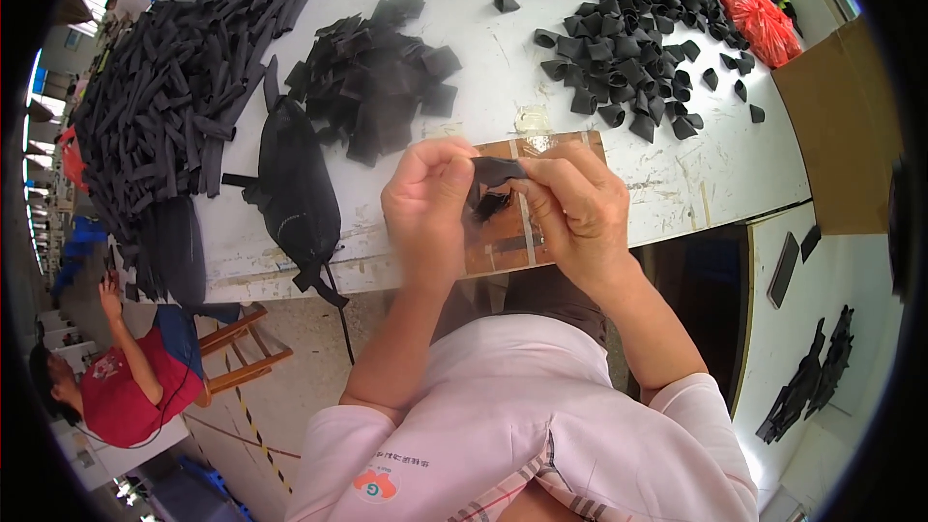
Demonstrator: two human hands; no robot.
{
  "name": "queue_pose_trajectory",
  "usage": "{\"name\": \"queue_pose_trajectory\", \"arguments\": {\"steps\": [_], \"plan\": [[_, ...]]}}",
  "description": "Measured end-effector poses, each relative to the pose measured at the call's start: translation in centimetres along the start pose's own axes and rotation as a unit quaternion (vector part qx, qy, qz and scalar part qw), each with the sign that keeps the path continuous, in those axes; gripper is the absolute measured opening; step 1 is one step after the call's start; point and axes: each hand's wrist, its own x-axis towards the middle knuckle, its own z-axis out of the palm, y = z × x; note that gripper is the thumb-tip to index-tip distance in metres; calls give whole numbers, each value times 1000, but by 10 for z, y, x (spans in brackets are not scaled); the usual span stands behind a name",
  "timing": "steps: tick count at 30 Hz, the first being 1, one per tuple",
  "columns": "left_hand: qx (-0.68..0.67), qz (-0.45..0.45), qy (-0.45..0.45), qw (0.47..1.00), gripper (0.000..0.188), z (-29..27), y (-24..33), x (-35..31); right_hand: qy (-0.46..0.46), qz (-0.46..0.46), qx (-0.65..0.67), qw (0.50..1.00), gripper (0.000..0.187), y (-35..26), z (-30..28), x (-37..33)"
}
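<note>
A small strip of black fabric (496, 170) is stretched between my two hands above a brown board (498, 256) at the table's front edge. My left hand (430, 193) pinches its left end between thumb and fingers. The right end is pinched by my right hand (583, 201), its fingers curled. A darker piece of the fabric hangs beneath, and my fingers hide part of it. Beyond my left hand lies a pile of flat black fabric pieces (372, 77). Folded black fabric loops (628, 48) are heaped past my right hand.
Long black strips (164, 77) are piled at the far left, beside a black fabric bag (300, 193) with a strap hanging over the edge. A red plastic bag (759, 21) and a cardboard box (836, 126) stand right. A person in red (126, 377) works at lower left.
</note>
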Motion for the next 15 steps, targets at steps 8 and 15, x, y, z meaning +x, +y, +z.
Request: {"name": "queue_pose_trajectory", "arguments": {"steps": [8,15], "plan": [[68,24,-69,995,14,5,13,12,4,5,11,1000,10,6,0,3],[253,113,-122,953,8,15,26,20,-46,138,224,964,8,15,-4,5]]}}
